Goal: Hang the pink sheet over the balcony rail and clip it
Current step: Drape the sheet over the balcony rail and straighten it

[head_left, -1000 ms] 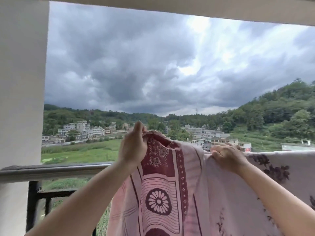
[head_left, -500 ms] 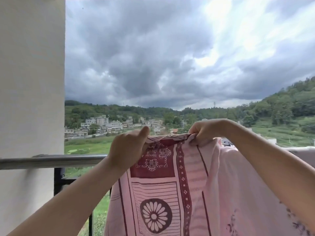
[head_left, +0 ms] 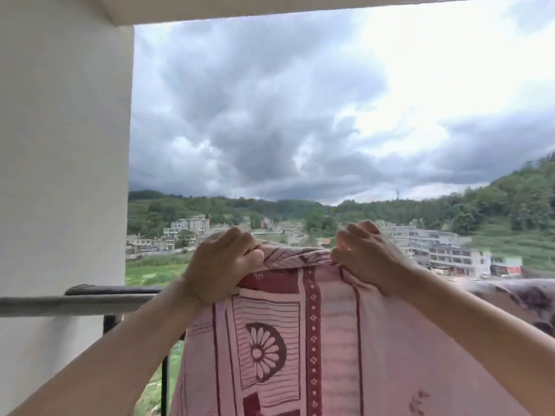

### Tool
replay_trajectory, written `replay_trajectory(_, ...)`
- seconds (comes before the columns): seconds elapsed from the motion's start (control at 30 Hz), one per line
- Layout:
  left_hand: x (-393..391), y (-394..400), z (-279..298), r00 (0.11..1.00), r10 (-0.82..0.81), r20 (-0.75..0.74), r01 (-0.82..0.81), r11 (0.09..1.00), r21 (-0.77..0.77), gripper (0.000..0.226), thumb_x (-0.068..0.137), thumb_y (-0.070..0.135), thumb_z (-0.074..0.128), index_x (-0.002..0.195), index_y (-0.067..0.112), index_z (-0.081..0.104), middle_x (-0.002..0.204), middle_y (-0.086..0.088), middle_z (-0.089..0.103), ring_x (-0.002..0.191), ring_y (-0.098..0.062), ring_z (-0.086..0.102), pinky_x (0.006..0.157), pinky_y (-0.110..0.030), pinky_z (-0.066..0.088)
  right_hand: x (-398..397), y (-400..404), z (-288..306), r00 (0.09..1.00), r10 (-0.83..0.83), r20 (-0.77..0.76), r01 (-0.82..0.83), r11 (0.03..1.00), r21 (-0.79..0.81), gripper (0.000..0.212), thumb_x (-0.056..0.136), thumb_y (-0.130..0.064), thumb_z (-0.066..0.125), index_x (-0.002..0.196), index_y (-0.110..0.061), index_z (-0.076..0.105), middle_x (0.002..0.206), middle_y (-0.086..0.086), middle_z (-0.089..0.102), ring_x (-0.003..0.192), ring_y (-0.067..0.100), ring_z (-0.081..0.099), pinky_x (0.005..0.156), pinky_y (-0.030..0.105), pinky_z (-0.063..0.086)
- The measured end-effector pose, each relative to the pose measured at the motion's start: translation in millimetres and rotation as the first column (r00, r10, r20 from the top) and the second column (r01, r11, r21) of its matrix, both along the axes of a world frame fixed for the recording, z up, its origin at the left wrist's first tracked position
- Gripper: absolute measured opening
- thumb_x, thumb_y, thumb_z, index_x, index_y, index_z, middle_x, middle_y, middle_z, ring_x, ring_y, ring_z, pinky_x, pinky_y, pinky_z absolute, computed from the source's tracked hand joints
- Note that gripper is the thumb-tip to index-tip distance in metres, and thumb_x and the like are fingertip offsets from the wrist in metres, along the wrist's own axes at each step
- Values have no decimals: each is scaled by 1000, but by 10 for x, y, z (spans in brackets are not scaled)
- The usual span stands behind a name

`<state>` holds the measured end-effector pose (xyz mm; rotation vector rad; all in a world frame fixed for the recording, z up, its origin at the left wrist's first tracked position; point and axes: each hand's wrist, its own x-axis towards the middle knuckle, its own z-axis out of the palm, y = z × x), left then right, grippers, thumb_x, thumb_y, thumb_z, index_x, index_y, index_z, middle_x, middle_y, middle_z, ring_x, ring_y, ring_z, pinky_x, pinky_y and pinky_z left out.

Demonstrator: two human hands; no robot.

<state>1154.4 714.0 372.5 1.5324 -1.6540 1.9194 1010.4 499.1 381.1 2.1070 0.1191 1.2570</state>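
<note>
The pink sheet [head_left: 330,340], printed with dark red borders and a flower medallion, hangs in front of me with its top edge raised above the balcony rail [head_left: 75,304]. My left hand [head_left: 222,265] grips the top edge at the left. My right hand [head_left: 366,256] grips the same edge a short way to the right. The stretch of edge between them is folded and bunched. More of the sheet [head_left: 516,298] lies draped over the rail at the far right. No clip is in view.
A white pillar [head_left: 60,145] stands at the left, where the grey rail meets it. Black railing bars [head_left: 164,385] run below the rail. A ceiling edge [head_left: 300,7] crosses the top. Beyond lie fields, houses and wooded hills under heavy cloud.
My right hand has moved left from the draped part to the raised top edge near my left hand. Both hands now hold the edge up. My view has turned slightly right.
</note>
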Motion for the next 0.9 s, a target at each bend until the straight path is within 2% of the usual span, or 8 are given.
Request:
replay_trajectory(0.13, 52, 112, -23, 994, 60, 91, -68, 993, 92, 12, 67, 18, 66, 61, 16, 55, 74, 9, 35, 66, -6, 32, 43, -19, 43, -238, 225, 24, 877, 208, -432, -12, 910, 415, 9, 76, -9, 63, 78, -12, 71, 99, 2, 64, 92, 11, 56, 84, 21, 44)
replay_trajectory(0.23, 63, 162, -98, 987, 118, 110, -143, 956, 256, 21, 53, 11, 83, 54, 15, 63, 62, 6, 57, 65, -8, 43, 40, -19, 44, -109, 346, 77, 803, 306, -512, 161, 715, 681, 33, 89, -24, 51, 60, -9, 59, 65, 2, 56, 57, 9, 46, 55, 18, 36)
replay_trajectory(0.33, -10, 247, -150, 968, 219, 123, -249, 895, 371, 24, 44, 8, 83, 52, 19, 63, 57, 7, 62, 49, -6, 54, 34, -14, 42, 103, 436, 150, 777, 247, -579, 272, 698, 663, 7, 89, -21, 51, 84, -22, 56, 57, -11, 38, 45, -2, 35, 42, 11, 28)
replay_trajectory(0.4, -31, 311, -192, 960, 259, 107, -280, 870, 407, 19, 49, 8, 78, 54, 19, 64, 58, 6, 63, 48, -7, 55, 33, -14, 42, 186, 492, 220, 668, 254, -699, 406, 663, 629, 23, 89, -15, 47, 106, -25, 59, 58, -14, 40, 42, -4, 42, 41, 8, 32)
replay_trajectory(0.5, 51, 434, -264, 949, 313, 36, -299, 859, 415, 14, 63, 15, 54, 62, 18, 68, 61, 4, 66, 49, -11, 56, 38, -17, 44, 247, 582, 277, 611, 123, -782, 480, 728, 490, 27, 87, -14, 49, 65, -22, 64, 55, -11, 46, 43, -1, 40, 48, 12, 30)
replay_trajectory(0.6, 74, 515, -314, 918, 395, -30, -345, 836, 427, 32, 73, 33, 42, 61, 19, 68, 52, 7, 64, 47, -13, 56, 45, -19, 46, 355, 570, 311, 801, -11, -598, 386, 773, 503, 21, 80, -5, 50, 68, 3, 66, 48, 0, 42, 42, 8, 34, 49, 20, 32)
replay_trajectory(0.7, -143, 456, -298, 888, 444, -117, -383, 857, 344, 50, 83, 37, 34, 53, 16, 67, 47, 6, 62, 50, -14, 58, 52, -21, 45, 420, 625, 357, 968, -79, -236, 199, 816, 543, 30, 77, 3, 48, 48, -3, 47, 45, 5, 39, 43, 14, 33, 52, 26, 37)
replay_trajectory(0.9, -275, 118, -190, 564, 273, -779, -191, 961, 198, 38, 90, 40, 48, 108, 9, 59, 99, -9, 68, 94, -24, 62, 82, -32, 47, 324, 632, 114, 940, 1, 342, -92, 964, 251, 18, 53, 2, 81, 54, -6, 65, 44, 4, 64, 41, 18, 62, 55, 33, 56)
